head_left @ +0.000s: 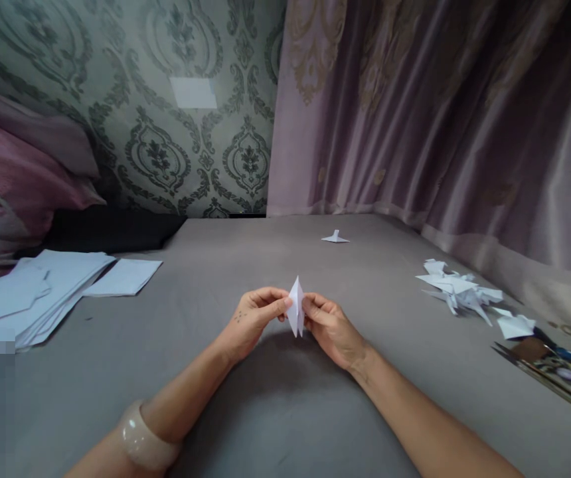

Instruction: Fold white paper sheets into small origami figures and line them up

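A small piece of folded white paper (pixel 296 309), a narrow kite shape with its point up, is held above the grey cloth surface (pixel 206 385). On its left edge, my left hand (pixel 258 318) pinches it between thumb and fingers. My right hand (pixel 332 328) grips the opposite edge the same way. At the lower end the paper splits into two points. Some of the fingers are hidden behind the paper and the hands. A pale bangle (pixel 147 439) circles my left forearm.
White paper sheets (pixel 61 285) lie stacked at left, with a smaller stack (pixel 125 277) beside them. A folded paper figure (pixel 336 237) sits at the back. Several more folded paper pieces (pixel 457 287) are piled at right, near scissors and pencil-like tools (pixel 547 382). A curtain (pixel 355 133) hangs behind.
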A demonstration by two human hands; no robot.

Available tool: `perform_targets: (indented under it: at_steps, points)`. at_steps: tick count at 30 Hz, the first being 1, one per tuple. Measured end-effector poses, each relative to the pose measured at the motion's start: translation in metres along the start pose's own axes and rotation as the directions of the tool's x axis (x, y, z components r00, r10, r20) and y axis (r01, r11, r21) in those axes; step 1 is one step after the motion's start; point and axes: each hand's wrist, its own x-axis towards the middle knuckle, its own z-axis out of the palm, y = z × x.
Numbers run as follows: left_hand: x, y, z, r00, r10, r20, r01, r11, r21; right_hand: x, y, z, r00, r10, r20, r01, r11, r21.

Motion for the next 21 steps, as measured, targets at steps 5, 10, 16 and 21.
perform_targets:
  at_steps: [5,10,16,21]
  points:
    - [-0.002,0.007,0.004,0.999,0.054,-0.007,-0.054,0.998,0.034,-0.001,0.0,0.0,0.99,-0.092,-0.109,0.07,0.978,-0.195]
    - [-0.003,0.007,0.005,1.0,0.015,0.004,-0.015,0.999,0.038,-0.004,-0.003,0.0,0.966,-0.206,-0.156,0.116,0.886,-0.45]
    - [-0.002,0.001,0.006,0.999,0.036,-0.01,-0.036,0.999,0.03,-0.007,-0.008,0.004,0.935,-0.339,-0.106,0.192,0.733,-0.652]
    - [-0.005,0.005,0.011,0.999,0.019,-0.047,-0.012,0.99,0.143,-0.009,-0.012,0.004,0.945,-0.319,-0.077,0.194,0.733,-0.652]
